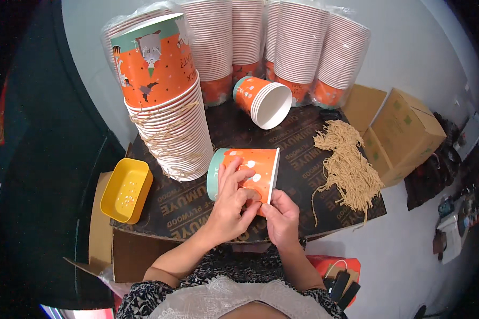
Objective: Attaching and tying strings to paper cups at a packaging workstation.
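Note:
An orange paper cup (261, 155) with a green base band lies sideways before me, its rim turned to the right. My left hand (230, 204) rests along its near side, fingers curled over the wall, thumb and forefinger closed close to the rim. With thumb and fingers my right hand (283, 212) pinches the lower part of that rim. Anything small between the fingertips is too hidden to make out. Left of the cup stands a tall stack of nested cups (175, 138), upside down, with tan strings across their rims. A bundle of tan string (351, 170) lies to the right.
A yellow plastic tray (135, 186) with small pale bits sits at the table's left edge. A few nested cups (255, 98) lie on their side farther back. Bagged cup stacks (298, 42) line the far edge. Open cardboard boxes (404, 133) stand at right.

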A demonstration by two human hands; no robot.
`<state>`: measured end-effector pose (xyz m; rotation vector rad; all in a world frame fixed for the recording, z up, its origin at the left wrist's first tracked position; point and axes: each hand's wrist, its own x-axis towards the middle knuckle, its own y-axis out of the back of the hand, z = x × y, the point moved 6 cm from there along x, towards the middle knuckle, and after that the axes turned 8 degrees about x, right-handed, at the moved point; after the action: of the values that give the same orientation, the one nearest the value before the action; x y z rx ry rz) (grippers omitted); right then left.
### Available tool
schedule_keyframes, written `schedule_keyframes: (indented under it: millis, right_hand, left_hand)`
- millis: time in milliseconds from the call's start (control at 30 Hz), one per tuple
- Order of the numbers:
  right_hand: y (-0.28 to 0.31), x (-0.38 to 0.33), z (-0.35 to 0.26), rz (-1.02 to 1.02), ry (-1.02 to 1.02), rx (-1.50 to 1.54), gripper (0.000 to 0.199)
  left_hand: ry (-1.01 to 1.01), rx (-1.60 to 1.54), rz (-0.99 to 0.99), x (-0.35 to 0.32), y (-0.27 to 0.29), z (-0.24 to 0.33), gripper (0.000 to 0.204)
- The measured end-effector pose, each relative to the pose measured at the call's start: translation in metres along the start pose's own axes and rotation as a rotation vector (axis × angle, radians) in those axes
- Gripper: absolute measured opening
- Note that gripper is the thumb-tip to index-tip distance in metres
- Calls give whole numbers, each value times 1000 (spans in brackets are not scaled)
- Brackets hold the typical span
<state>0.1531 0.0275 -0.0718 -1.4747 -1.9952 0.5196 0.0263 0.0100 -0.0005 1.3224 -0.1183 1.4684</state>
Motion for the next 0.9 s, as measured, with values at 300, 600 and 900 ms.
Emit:
schedule_keyframes:
  millis: [300, 600, 900]
  right_hand:
    - [-9, -2, -2, -21, 105, -189, 7]
    - [-25, -11, -12, -4, 347, -608, 10]
    - [-57, -7, -64, -214, 825, -1288, 15]
  left_hand:
    - [-30, 11, 22, -6, 1, -5, 25]
    - [-70, 71, 118, -20, 9, -2, 25]
    - [334, 721, 333, -42, 150, -57, 13]
